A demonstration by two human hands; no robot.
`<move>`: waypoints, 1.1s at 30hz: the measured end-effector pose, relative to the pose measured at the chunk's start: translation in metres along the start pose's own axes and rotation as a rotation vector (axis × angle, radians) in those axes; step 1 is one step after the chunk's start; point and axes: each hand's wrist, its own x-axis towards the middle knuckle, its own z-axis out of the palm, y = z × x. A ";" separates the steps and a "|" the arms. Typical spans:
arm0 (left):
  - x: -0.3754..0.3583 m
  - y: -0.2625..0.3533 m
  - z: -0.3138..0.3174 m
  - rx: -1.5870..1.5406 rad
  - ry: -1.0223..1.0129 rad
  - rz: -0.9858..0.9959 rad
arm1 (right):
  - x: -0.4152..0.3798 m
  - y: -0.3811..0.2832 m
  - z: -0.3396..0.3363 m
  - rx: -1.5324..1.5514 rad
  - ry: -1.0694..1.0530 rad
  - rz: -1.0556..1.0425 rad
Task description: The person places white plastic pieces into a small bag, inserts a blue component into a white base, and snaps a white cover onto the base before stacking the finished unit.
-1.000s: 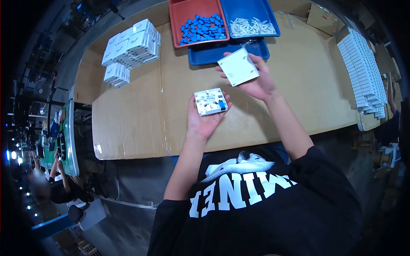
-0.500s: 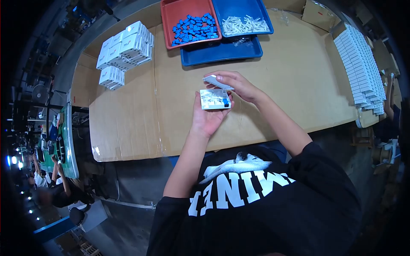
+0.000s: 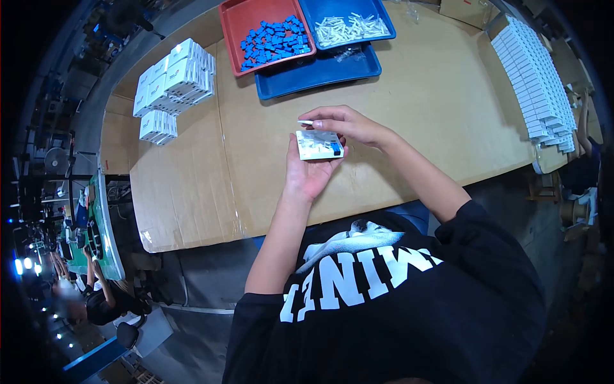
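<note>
A small white box (image 3: 313, 154) rests in my left hand (image 3: 308, 180), palm up, with the thumb along its left side and the fingers curled round its right. White pieces show inside, and a blue piece (image 3: 337, 148) sits at the right corner. Just above the box, my right hand (image 3: 348, 124) pinches a white lid-like panel (image 3: 306, 122) between thumb and fingers. Most of that panel is hidden under the right fingers and it appears nearly edge-on.
Behind my hands are a red tray (image 3: 231, 38) of blue parts, a blue tray (image 3: 389, 32) of white tube-like pieces and a lower blue tray (image 3: 320, 83). White boxes are stacked left (image 3: 169, 83) and right (image 3: 534, 83) on the cardboard-covered table (image 3: 185, 198). People (image 3: 105, 304) work beyond.
The panel in my right hand has tipped from showing its broad face to nearly edge-on, down closer over the box. The view has shifted slightly; my left hand keeps its hold.
</note>
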 end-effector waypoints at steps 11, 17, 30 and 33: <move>0.002 0.002 -0.008 -0.010 -0.001 0.010 | 0.007 0.010 0.001 -0.070 -0.104 -0.017; 0.008 0.005 -0.011 -0.008 -0.013 -0.040 | 0.011 0.010 0.000 -0.013 -0.121 0.103; 0.001 0.013 -0.009 0.120 0.012 -0.052 | 0.006 -0.001 0.013 -0.213 -0.002 0.206; 0.000 0.015 -0.008 0.152 -0.062 -0.067 | 0.002 0.002 0.015 -0.209 -0.025 0.256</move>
